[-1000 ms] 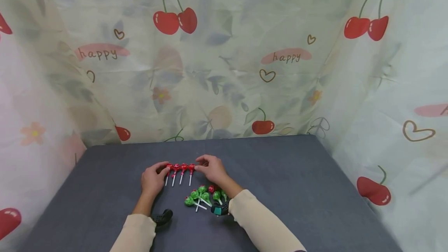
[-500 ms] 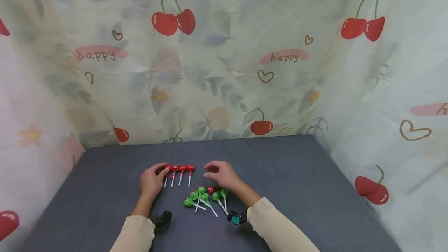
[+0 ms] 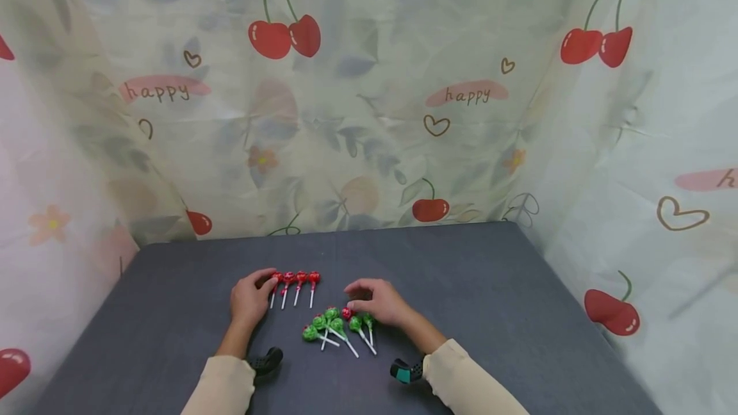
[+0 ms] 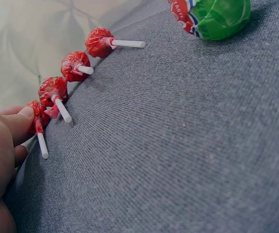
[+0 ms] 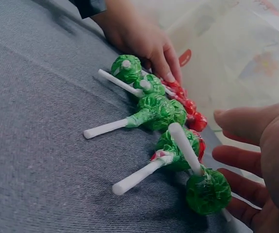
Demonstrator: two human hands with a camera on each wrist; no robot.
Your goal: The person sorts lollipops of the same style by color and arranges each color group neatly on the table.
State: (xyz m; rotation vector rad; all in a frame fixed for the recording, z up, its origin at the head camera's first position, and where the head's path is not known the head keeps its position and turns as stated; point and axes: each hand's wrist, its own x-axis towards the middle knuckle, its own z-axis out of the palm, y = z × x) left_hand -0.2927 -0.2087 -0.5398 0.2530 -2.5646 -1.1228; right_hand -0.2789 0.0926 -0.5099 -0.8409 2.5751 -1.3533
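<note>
Several red-wrapped lollipops [image 3: 302, 276] lie side by side in a row, white sticks toward me. At the row's left end my left hand [image 3: 249, 300] pinches the wrapped head of the outermost red lollipop [image 4: 39, 119] between thumb and fingers. My right hand [image 3: 382, 303] hovers over the right side of a loose cluster of green lollipops [image 3: 337, 326], fingers apart and loosely bent, holding nothing. Just below its thumb sits a single red lollipop [image 3: 346, 313], its stick hidden. In the right wrist view a green lollipop [image 5: 208, 191] lies close to the fingers.
A dark grey cloth-covered table [image 3: 473, 312] carries everything. Printed curtains [image 3: 369, 95] with cherries hang behind it and along both sides. Each wrist wears a black strap, such as the right wrist strap [image 3: 406, 371]. Some green lollipops' sticks cross.
My right hand has left the right end of the red row and moved right and back toward me, to the green cluster. The left hand stays at the row's left end.
</note>
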